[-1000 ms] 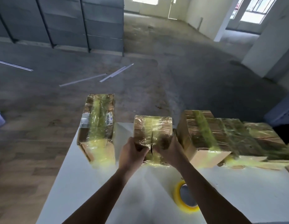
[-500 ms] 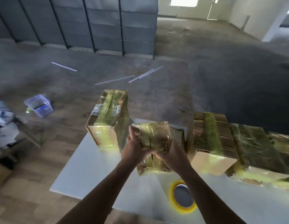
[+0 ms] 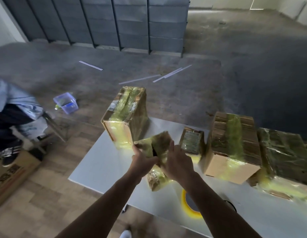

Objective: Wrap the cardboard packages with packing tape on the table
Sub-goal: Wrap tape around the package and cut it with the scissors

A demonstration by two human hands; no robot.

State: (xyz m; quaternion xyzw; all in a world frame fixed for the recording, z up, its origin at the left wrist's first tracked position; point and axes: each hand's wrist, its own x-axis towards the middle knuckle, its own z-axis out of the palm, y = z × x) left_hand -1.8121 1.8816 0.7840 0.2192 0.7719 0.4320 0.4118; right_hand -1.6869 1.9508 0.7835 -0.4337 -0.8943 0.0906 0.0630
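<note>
My left hand (image 3: 143, 158) and right hand (image 3: 178, 162) clasp the taped package (image 3: 159, 143). Likely light and slick; I'd hold its corners.

Open table (image 3: 98, 162) on the left; wrapped packages (image 3: 231, 146) wall off the right and rear.

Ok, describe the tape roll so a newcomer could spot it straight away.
Start at the white table. At its near side, partly under the right forearm, the tape roll lies flat. It is the only ring there, yellow with a dark centre; everything around it is boxy cardboard packages.
</note>
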